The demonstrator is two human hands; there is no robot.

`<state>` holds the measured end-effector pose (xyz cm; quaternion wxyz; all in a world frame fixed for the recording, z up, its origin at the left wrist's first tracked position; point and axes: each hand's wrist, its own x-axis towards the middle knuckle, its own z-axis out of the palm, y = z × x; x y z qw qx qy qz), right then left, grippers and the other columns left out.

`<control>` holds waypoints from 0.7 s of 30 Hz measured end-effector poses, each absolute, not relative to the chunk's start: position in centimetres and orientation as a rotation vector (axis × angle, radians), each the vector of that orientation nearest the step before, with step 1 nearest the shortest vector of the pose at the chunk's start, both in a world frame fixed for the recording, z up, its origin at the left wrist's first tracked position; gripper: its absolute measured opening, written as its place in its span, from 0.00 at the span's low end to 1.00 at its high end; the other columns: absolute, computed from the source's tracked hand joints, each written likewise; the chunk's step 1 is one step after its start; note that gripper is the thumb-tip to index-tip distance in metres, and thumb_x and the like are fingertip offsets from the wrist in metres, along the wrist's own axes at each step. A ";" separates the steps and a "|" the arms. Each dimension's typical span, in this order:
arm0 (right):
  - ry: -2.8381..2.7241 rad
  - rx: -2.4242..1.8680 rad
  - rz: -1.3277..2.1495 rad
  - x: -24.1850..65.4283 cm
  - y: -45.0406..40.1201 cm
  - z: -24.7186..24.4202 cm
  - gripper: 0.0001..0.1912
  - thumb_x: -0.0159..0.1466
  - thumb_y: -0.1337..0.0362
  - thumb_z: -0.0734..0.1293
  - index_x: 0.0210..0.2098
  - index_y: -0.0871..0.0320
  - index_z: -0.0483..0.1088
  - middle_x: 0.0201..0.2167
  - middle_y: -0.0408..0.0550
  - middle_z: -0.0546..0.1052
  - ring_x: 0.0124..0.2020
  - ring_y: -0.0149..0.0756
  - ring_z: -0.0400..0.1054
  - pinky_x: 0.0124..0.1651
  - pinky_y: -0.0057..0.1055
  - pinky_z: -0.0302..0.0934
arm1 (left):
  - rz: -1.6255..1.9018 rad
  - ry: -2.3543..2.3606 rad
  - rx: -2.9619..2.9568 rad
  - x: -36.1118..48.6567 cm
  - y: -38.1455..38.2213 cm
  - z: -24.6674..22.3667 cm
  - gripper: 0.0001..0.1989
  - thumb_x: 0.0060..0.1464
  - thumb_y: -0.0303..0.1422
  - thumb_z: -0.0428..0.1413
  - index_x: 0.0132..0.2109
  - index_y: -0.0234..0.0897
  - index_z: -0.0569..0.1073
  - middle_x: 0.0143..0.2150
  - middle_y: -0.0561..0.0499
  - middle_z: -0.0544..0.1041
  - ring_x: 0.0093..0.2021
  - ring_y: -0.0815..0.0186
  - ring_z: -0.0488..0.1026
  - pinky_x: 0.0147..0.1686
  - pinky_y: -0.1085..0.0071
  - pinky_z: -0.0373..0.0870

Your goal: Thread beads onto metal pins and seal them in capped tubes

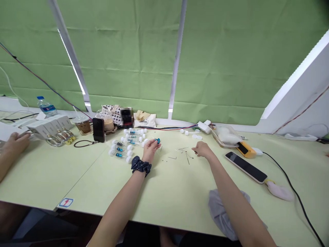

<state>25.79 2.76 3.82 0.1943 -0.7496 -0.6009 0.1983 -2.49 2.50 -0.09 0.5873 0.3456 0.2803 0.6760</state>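
My left hand (150,150) pinches a small shiny blue metal part (158,140) with a thin pin on it, raised a little above the table. My right hand (202,149) has its fingers pressed together just over the tabletop; a tiny dark bit shows at the fingertips, too small to name. Between the hands lie several thin metal rods, among them an L-shaped hex key (172,157), plus a few tiny dark pieces. Left of my left hand are several clear tubes (120,149) with white end caps and blue parts inside.
At right lie a phone (246,167), a yellow device (246,149) on a cable and a plastic tray (218,137). Grey cloth (221,212) sits under my right forearm. A standing phone (98,130), drinks and boxes are at left, near another person's hand (15,145).
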 end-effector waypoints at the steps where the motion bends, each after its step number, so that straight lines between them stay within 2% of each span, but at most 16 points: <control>1: -1.715 -2.021 0.684 25.5 3.2 4.4 0.09 0.53 0.63 0.69 0.24 0.62 0.66 0.21 0.51 0.75 0.21 0.33 0.70 0.24 0.26 0.60 | 1.574 0.656 0.801 -2.5 2.4 0.0 0.16 0.40 0.34 0.65 0.36 0.32 0.71 0.31 0.48 0.76 0.31 0.66 0.75 0.42 0.64 0.68; 3: -1.781 -1.828 0.833 25.0 3.9 4.9 0.10 0.53 0.62 0.68 0.24 0.61 0.65 0.21 0.49 0.75 0.20 0.30 0.68 0.22 0.24 0.57 | 1.566 0.656 0.798 -2.5 2.3 0.1 0.16 0.40 0.34 0.65 0.36 0.32 0.71 0.31 0.49 0.76 0.31 0.66 0.75 0.41 0.64 0.68; 7: -1.781 -1.501 0.844 24.0 4.7 3.9 0.14 0.52 0.55 0.68 0.23 0.60 0.66 0.19 0.45 0.73 0.17 0.27 0.62 0.19 0.23 0.54 | 1.543 0.660 0.818 -2.5 2.2 0.2 0.16 0.40 0.34 0.65 0.37 0.33 0.71 0.31 0.49 0.76 0.31 0.66 0.75 0.41 0.65 0.68; 13: -1.599 -1.321 0.963 21.7 4.0 0.7 0.18 0.50 0.50 0.67 0.24 0.60 0.70 0.19 0.44 0.72 0.13 0.23 0.55 0.17 0.24 0.53 | 1.478 0.684 0.916 -1.6 1.8 0.2 0.15 0.41 0.33 0.64 0.37 0.33 0.72 0.33 0.47 0.77 0.32 0.67 0.74 0.39 0.66 0.67; 16: -1.622 -1.128 1.044 20.4 2.9 0.3 0.18 0.50 0.52 0.68 0.31 0.61 0.74 0.22 0.44 0.73 0.16 0.26 0.60 0.23 0.26 0.59 | 1.424 0.696 1.013 -1.0 1.3 0.5 0.15 0.42 0.33 0.64 0.38 0.33 0.73 0.37 0.44 0.78 0.33 0.66 0.74 0.38 0.67 0.67; 19: -1.633 -0.973 1.151 19.3 1.8 0.5 0.20 0.52 0.53 0.68 0.40 0.59 0.74 0.33 0.48 0.75 0.23 0.28 0.67 0.32 0.30 0.64 | 1.379 0.697 1.108 -0.5 0.7 0.6 0.14 0.42 0.32 0.64 0.38 0.34 0.73 0.38 0.44 0.78 0.34 0.66 0.74 0.39 0.68 0.67; 21: -1.609 -0.899 1.197 18.8 1.2 0.7 0.21 0.53 0.54 0.68 0.42 0.58 0.73 0.38 0.49 0.75 0.27 0.29 0.69 0.37 0.33 0.66 | 1.351 0.690 1.152 -0.2 0.5 0.6 0.14 0.41 0.32 0.64 0.37 0.34 0.73 0.37 0.45 0.78 0.34 0.65 0.74 0.40 0.67 0.67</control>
